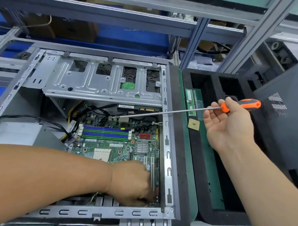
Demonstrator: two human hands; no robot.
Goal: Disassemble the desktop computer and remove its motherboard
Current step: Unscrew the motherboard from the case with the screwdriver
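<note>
Inside the open computer case (171,133), the motherboard (116,144) is being touched by the curled left hand (134,182), its grasp hidden; a screwdriver (172,111) is being gripped by the right hand (229,120) above a foam tray (202,172) containing a memory stick (191,102) and processor chip (193,124)

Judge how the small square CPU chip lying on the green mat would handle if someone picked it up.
The CPU chip looks thin and flat on the green mat, so probably light and awkward to lift without catching an edge. It seems rigid, unlikely to roll. Its underside is hidden; likely fragile.

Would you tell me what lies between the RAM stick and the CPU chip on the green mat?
Head view: only bare green mat between RAM stick and CPU chip.
</note>
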